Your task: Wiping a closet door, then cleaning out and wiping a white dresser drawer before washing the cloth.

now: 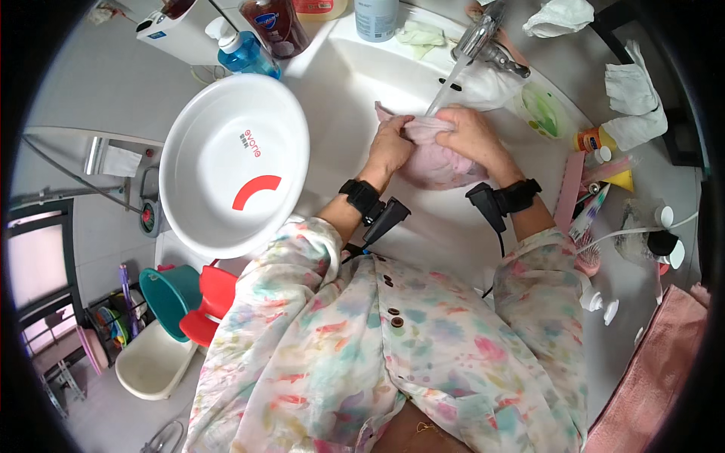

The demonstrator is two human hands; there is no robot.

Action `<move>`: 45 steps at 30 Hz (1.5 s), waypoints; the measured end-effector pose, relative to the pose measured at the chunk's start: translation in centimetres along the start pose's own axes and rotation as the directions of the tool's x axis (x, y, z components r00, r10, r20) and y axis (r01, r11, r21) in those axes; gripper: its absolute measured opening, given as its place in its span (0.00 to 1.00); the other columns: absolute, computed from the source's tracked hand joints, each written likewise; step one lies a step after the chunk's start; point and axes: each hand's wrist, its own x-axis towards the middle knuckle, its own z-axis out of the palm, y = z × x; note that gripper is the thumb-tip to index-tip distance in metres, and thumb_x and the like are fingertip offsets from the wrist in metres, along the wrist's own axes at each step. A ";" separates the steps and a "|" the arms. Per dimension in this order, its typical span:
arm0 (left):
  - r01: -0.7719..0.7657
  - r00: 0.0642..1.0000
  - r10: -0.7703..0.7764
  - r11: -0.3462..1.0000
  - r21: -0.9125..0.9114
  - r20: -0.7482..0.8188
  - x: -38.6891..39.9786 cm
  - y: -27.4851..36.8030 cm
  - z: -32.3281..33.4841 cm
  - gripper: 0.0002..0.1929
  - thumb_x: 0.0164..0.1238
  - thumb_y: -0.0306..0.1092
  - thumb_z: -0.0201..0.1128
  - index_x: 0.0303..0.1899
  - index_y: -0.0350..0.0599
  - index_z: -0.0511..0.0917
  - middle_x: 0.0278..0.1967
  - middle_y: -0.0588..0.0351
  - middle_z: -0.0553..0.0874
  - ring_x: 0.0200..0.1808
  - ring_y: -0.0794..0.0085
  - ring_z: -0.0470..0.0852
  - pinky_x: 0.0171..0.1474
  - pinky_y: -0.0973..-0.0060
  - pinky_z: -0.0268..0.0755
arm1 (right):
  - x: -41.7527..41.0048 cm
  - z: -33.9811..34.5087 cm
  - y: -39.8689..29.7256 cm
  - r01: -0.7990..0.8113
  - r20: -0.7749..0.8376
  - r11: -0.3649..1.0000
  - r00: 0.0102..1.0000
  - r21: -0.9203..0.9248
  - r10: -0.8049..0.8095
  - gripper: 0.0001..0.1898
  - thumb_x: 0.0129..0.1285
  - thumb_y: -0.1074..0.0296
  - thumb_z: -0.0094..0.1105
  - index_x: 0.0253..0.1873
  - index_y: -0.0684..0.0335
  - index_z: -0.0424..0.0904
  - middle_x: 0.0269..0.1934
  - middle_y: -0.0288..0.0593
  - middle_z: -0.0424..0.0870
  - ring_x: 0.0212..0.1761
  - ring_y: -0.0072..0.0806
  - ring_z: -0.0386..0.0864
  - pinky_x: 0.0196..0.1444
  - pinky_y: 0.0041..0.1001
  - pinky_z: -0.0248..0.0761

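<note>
A pink cloth (436,161) hangs bunched between my two hands inside the white washbasin (345,113). My left hand (391,146) pinches its left part, and a corner of the fabric sticks up past the fingers. On the other side my right hand (474,136) grips the cloth's upper edge. From the chrome faucet (478,34) a stream of water (447,85) runs down to the cloth, right by my right hand's fingers. The cloth's lower part hangs over the basin floor; whether it touches there I cannot tell.
Left of the washbasin sits a white plastic basin (209,147). A blue pump bottle (249,56) and a dark red bottle (277,31) stand behind it. Along the right ledge lie a green-patterned soap dish (541,110), a hairbrush (589,257) and several tubes. A pink towel (651,362) hangs lower right.
</note>
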 end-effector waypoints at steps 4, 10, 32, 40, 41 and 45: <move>0.228 0.973 -0.230 0.954 -0.194 0.011 0.7 9.7 -1.0 0.10 0.54 0.29 0.57 0.38 0.38 0.75 0.29 0.48 0.81 0.31 0.69 0.79 0.37 0.73 0.71 | -1.2 -5.1 -0.7 -0.007 -0.223 0.989 0.974 -0.151 -0.027 0.17 0.42 0.64 0.57 0.42 0.57 0.79 0.38 0.41 0.77 0.40 0.41 0.76 0.43 0.33 0.69; -0.257 0.896 0.170 0.952 -0.167 -0.409 1.4 15.8 -2.4 0.09 0.56 0.27 0.55 0.40 0.38 0.75 0.34 0.47 0.78 0.35 0.63 0.77 0.42 0.72 0.70 | -1.4 -5.2 -0.9 0.053 -0.631 0.997 0.772 -0.059 -0.078 0.14 0.46 0.64 0.58 0.40 0.56 0.79 0.38 0.40 0.76 0.41 0.38 0.77 0.43 0.32 0.70; 0.649 0.612 -0.314 -0.326 -0.688 0.726 -0.2 7.9 -0.7 0.16 0.62 0.40 0.54 0.50 0.46 0.71 0.51 0.52 0.76 0.49 0.59 0.77 0.55 0.57 0.67 | -5.5 -1.7 -3.2 0.135 -0.150 0.107 0.978 0.985 0.147 0.19 0.47 0.73 0.50 0.47 0.70 0.72 0.44 0.47 0.78 0.47 0.33 0.76 0.51 0.27 0.68; 0.591 0.771 -0.228 -0.091 -0.802 0.594 -2.8 11.3 -0.5 0.15 0.58 0.31 0.53 0.48 0.43 0.72 0.46 0.51 0.78 0.47 0.61 0.78 0.51 0.59 0.71 | -3.8 3.7 7.5 0.092 0.007 -0.270 0.939 0.958 0.343 0.16 0.64 0.63 0.45 0.53 0.66 0.69 0.54 0.44 0.73 0.57 0.34 0.69 0.59 0.32 0.63; 0.640 0.732 -0.170 -0.161 -0.751 0.660 -3.0 11.6 -0.6 0.16 0.60 0.34 0.53 0.50 0.44 0.71 0.48 0.51 0.77 0.49 0.62 0.77 0.53 0.61 0.69 | -3.7 4.4 6.8 0.120 -0.078 -0.265 0.983 0.957 0.164 0.17 0.65 0.62 0.44 0.54 0.65 0.68 0.54 0.43 0.72 0.57 0.34 0.68 0.60 0.33 0.62; 0.660 0.701 -0.132 -0.253 -0.707 0.701 -3.6 11.6 0.2 0.22 0.63 0.45 0.53 0.53 0.41 0.70 0.52 0.51 0.76 0.52 0.62 0.75 0.57 0.64 0.67 | -2.8 3.6 4.6 0.046 -0.019 -0.265 0.995 0.963 0.102 0.19 0.65 0.63 0.46 0.58 0.63 0.64 0.53 0.45 0.71 0.56 0.31 0.70 0.61 0.31 0.62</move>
